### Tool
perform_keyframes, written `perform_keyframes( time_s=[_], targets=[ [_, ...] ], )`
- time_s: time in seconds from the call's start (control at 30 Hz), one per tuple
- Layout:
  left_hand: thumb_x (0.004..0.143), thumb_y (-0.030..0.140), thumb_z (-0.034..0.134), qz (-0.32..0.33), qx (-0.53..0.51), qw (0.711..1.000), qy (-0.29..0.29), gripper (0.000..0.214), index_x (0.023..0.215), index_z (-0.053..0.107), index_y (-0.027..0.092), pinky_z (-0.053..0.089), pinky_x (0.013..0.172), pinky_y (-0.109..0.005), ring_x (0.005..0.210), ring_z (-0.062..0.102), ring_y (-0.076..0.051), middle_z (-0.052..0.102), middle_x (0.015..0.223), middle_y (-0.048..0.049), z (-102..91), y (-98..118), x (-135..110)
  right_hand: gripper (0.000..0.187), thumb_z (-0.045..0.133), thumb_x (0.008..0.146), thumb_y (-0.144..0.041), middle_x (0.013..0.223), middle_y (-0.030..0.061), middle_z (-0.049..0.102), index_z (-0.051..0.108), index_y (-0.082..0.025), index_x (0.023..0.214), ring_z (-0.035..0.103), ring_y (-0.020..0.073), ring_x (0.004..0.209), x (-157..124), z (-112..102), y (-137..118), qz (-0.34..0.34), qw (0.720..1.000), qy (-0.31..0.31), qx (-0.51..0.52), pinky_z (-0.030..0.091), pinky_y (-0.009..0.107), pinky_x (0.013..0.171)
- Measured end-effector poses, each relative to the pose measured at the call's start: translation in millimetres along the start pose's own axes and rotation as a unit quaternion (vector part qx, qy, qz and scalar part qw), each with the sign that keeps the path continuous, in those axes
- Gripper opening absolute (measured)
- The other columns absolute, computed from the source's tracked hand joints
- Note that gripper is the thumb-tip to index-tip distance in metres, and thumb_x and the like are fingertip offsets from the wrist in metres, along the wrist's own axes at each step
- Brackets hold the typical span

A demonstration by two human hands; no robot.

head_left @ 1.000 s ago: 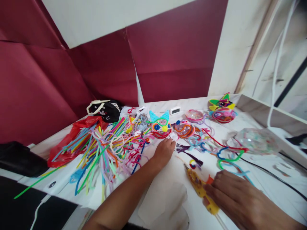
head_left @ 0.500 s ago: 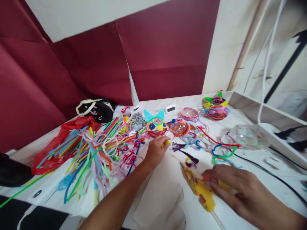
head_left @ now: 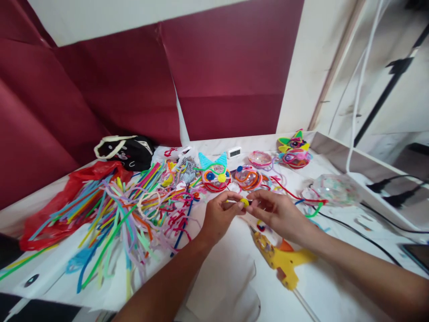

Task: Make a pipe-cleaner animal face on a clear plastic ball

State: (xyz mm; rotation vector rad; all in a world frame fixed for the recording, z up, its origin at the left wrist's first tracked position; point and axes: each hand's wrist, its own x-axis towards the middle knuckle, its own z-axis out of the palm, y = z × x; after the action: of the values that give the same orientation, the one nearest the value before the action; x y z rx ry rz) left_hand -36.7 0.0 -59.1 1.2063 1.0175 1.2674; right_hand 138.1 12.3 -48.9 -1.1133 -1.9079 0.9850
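Observation:
A small round yellow piece (head_left: 245, 202), perhaps coiled pipe cleaner, is pinched in the fingertips of my left hand (head_left: 219, 217). Meeting it from the other side, my right hand (head_left: 276, 212) has its thumb and fingers closed at the piece's right edge. Just below my right hand, a yellow hot glue gun (head_left: 284, 264) lies on the white table with its nozzle pointing away from me. Beyond my hands stand a clear ball with blue pipe-cleaner ears (head_left: 216, 174) and a yellow nose, and another decorated clear ball (head_left: 248, 178).
Loose pipe cleaners (head_left: 124, 219) spread over the left side, partly on a red plastic bag (head_left: 47, 223). A black bag (head_left: 125, 152) and a small white digital timer (head_left: 234, 152) sit at the back. At right are clear plastic shells (head_left: 335, 190), black cables (head_left: 360, 232) and a phone-like device (head_left: 417, 255).
My right hand has left the glue gun on the table and come up to my left hand at the yellow piece. The camera view has shifted slightly.

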Motion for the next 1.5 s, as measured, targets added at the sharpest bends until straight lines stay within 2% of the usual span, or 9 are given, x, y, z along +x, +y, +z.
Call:
perform_keyframes(
  time_s=[0.17,0.43,0.6,0.7,0.8,0.97,1.1,1.3,1.5],
  targets=[
    [0.067,0.028,0.079,-0.017,0.015,1.0,0.015,0.024,0.082,0.066,0.015,0.05,0.057,-0.019,0.059,0.065,-0.012,0.07,0.062,-0.0004,-2.6,1.3,-1.0,0.034,0.056,0.084,-0.049,0.065,0.001,0.059,0.065,-0.017,0.077,0.048,0.0118,0.056,10.0,6.3,1.8,-0.006,1.0,-0.016,-0.007,0.037,0.024,0.049],
    [0.07,0.025,0.076,0.054,0.054,0.997,0.031,0.016,0.079,0.068,0.015,0.05,0.064,-0.02,0.068,0.066,-0.012,0.071,0.072,-0.0014,-7.2,-7.7,2.6,0.034,0.062,0.08,-0.05,0.061,0.0,0.058,0.065,-0.017,0.074,0.048,0.0118,0.055,18.4,7.8,6.8,-0.002,1.0,-0.019,0.016,0.035,0.024,0.05],
    [0.074,0.028,0.072,0.076,0.108,0.991,0.03,0.023,0.093,0.068,0.016,0.052,0.064,-0.023,0.074,0.067,-0.015,0.069,0.08,-0.0033,-16.2,-7.0,7.7,0.035,0.062,0.08,-0.05,0.058,-0.0017,0.055,0.061,-0.017,0.07,0.045,0.011,0.053,21.9,9.5,9.3,-0.009,0.999,-0.018,0.04,0.034,0.023,0.049],
    [0.079,0.034,0.066,0.128,0.152,0.971,0.132,0.028,0.102,0.065,0.018,0.053,0.065,-0.025,0.077,0.065,-0.016,0.066,0.088,-0.0045,-32.4,-5.4,20.1,0.037,0.062,0.079,-0.053,0.059,-0.002,0.054,0.058,-0.018,0.068,0.046,0.0111,0.054,24.0,7.6,9.7,-0.001,0.998,-0.006,0.063,0.036,0.024,0.05],
    [0.077,0.033,0.066,0.199,0.23,0.916,0.26,0.034,0.107,0.061,0.018,0.053,0.072,-0.028,0.088,0.062,-0.017,0.061,0.106,-0.008,-53.1,-10.7,38.2,0.04,0.065,0.075,-0.057,0.06,-0.0017,0.055,0.062,-0.017,0.071,0.047,0.011,0.054,25.6,2.6,7.7,0.032,0.995,-0.008,0.096,0.038,0.024,0.051],
    [0.072,0.036,0.069,0.186,0.315,0.888,0.278,0.051,0.117,0.055,0.019,0.05,0.091,-0.038,0.114,0.054,-0.026,0.052,0.123,-0.0128,-71.4,-29.9,62.6,0.047,0.074,0.061,-0.061,0.057,-0.0016,0.059,0.065,-0.017,0.072,0.052,0.0109,0.052,26.1,-4.4,4.1,0.107,0.977,-0.012,0.185,0.042,0.024,0.051],
    [0.071,0.034,0.069,0.18,0.331,0.881,0.285,0.054,0.12,0.052,0.018,0.042,0.102,-0.044,0.122,0.049,-0.028,0.053,0.124,-0.0144,-64.6,-35.9,63.9,0.048,0.078,0.057,-0.061,0.056,-0.0013,0.06,0.063,-0.016,0.068,0.054,0.0101,0.05,24.2,-8.1,4.7,0.13,0.968,-0.005,0.216,0.045,0.023,0.049],
    [0.079,0.03,0.06,0.232,0.328,0.858,0.321,0.049,0.125,0.049,0.017,0.033,0.11,-0.043,0.128,0.044,-0.027,0.049,0.131,-0.0149,-41.5,-24.2,52.0,0.044,0.083,0.055,-0.054,0.059,-0.001,0.062,0.063,-0.015,0.066,0.056,0.0088,0.051,20.7,-13.5,3.7,0.146,0.957,-0.004,0.251,0.047,0.021,0.048],
    [0.073,0.028,0.068,0.157,0.311,0.866,0.359,0.063,0.13,0.044,0.017,0.027,0.114,-0.042,0.133,0.039,-0.029,0.043,0.138,-0.0174,-30.8,-20.8,64.7,0.039,0.082,0.06,-0.048,0.068,0.002,0.065,0.064,-0.015,0.071,0.058,0.0094,0.054,17.9,-13.2,3.7,0.156,0.947,-0.004,0.281,0.049,0.02,0.048]
  ],
)
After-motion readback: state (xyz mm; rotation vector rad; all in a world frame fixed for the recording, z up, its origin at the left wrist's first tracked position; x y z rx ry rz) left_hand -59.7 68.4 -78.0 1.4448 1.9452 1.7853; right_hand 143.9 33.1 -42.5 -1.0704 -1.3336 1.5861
